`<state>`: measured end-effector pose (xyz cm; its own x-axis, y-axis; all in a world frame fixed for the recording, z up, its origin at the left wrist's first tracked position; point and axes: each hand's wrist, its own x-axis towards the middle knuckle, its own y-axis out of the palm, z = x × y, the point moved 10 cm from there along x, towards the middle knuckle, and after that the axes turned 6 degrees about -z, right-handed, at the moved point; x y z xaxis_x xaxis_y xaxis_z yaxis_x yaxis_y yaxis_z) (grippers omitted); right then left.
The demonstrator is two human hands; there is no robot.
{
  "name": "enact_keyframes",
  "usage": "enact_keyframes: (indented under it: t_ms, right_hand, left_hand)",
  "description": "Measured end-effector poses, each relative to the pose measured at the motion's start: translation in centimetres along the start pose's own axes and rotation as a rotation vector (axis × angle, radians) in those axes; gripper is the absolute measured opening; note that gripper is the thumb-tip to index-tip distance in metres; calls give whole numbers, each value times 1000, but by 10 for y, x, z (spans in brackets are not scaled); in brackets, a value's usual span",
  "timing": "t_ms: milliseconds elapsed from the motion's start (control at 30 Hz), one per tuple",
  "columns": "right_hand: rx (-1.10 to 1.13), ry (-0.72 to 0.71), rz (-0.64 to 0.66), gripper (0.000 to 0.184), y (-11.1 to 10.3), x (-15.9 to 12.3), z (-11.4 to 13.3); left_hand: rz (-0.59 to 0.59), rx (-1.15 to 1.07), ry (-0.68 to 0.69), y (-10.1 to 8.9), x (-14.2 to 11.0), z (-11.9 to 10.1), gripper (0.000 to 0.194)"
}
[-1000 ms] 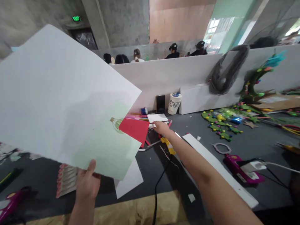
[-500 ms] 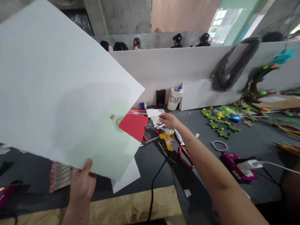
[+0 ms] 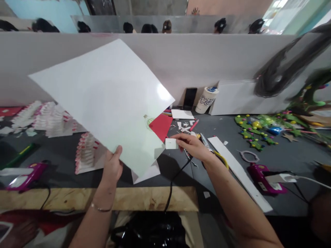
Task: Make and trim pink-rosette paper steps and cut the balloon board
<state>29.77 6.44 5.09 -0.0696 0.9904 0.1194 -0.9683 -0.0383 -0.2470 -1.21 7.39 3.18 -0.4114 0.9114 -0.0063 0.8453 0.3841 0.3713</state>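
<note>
My left hand grips the lower edge of a large white sheet, thumb on its face. The sheet is tilted, one corner pointing up, and turns pale green toward the bottom. Near its right side are a small balloon-like drawing and a red piece. My right hand pinches a small white rectangular card close to the sheet's right edge, just below the red piece. Whether card and sheet touch, I cannot tell. Behind my right hand, scissors are partly hidden.
White scraps, a phone and a paper cup are at the back. A long white strip and a purple power strip lie right. Pink-edged white pieces lie left. A black cable crosses the front edge.
My right hand has come back from the scraps toward the sheet, with the small card now visible in it. The sheet looks smaller and farther away. The camera view has shifted, showing more table at left.
</note>
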Motion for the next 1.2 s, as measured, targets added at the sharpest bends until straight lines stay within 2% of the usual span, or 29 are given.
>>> enact_keyframes:
  t_ms: [167, 333, 433, 600, 767, 967, 1200]
  right_hand:
    - [48, -9, -30, 29, 29, -24, 5]
    - [-77, -38, -30, 25, 55, -44, 3]
    - [-106, -65, -36, 26, 69, -47, -3]
    - [-97, -32, -57, 24, 89, -40, -23]
    - [-169, -54, -104, 22, 100, -36, -31]
    - [-263, -73, -152, 23, 106, -38, -34]
    - [-316, -117, 56, 20, 120, -46, -34]
  left_hand:
    - [91, -39, -23, 7, -2, 11, 57]
    - [196, 18, -20, 13, -1, 21, 55]
    - [249, 65, -19, 24, 0, 29, 55]
    - [309, 85, -15, 48, 3, 38, 48]
    - [308, 85, 27, 61, 8, 42, 42]
    - [288, 131, 66, 58, 14, 54, 39]
    - [235, 218, 150, 51, 17, 50, 46]
